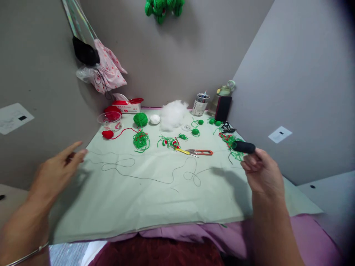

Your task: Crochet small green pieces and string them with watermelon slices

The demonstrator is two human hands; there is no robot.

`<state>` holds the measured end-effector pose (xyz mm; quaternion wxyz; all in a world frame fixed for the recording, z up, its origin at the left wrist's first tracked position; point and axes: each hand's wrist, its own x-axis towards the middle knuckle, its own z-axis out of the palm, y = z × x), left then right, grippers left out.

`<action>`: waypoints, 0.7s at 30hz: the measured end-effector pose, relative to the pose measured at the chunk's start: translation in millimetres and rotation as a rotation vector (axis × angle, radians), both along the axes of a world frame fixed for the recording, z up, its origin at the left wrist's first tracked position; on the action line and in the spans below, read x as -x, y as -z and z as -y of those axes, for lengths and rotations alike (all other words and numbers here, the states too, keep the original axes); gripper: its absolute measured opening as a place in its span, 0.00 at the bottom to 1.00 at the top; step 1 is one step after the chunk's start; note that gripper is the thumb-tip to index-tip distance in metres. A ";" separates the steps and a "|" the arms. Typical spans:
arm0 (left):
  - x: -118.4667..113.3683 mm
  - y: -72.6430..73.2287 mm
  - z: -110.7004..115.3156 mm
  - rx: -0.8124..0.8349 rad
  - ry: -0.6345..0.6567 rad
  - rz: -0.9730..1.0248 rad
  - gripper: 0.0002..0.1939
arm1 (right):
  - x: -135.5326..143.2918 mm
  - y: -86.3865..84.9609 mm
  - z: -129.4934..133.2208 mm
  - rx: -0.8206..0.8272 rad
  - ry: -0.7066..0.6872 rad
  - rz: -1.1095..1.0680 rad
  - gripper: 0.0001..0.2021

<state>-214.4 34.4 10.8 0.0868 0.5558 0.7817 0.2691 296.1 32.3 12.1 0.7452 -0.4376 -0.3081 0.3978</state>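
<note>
My left hand point(57, 171) is over the left edge of the table, thumb and index finger close together around the end of a thin dark thread point(144, 178). That thread runs in loose loops across the pale cloth to the right side. My right hand point(262, 170) is raised at the right, its fingers closed round a black spool point(244, 147). Between the hands, orange snips point(203, 152) lie beside a yellow-handled hook point(182, 151). Small red and green crocheted pieces point(175, 143) rest just behind them.
White stuffing point(173, 114), a green yarn ball point(140, 119) and a clear tub point(111, 122) stand along the back. Green yarn scraps point(237, 153) lie near my right hand. A tin of pens point(200, 105), a bottle point(222, 96) and a phone point(223, 108) stand back right.
</note>
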 end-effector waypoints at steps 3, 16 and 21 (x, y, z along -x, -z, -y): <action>-25.9 -9.7 -2.9 -0.038 0.107 -0.040 0.33 | 19.8 0.8 1.2 0.042 -0.073 0.069 0.15; -198.6 -8.1 7.8 0.304 1.025 1.184 0.37 | 110.0 -13.1 14.7 0.076 -0.449 0.156 0.10; -173.3 -10.2 3.3 0.118 0.867 0.867 0.14 | 87.2 -10.1 9.2 0.067 -0.337 0.116 0.10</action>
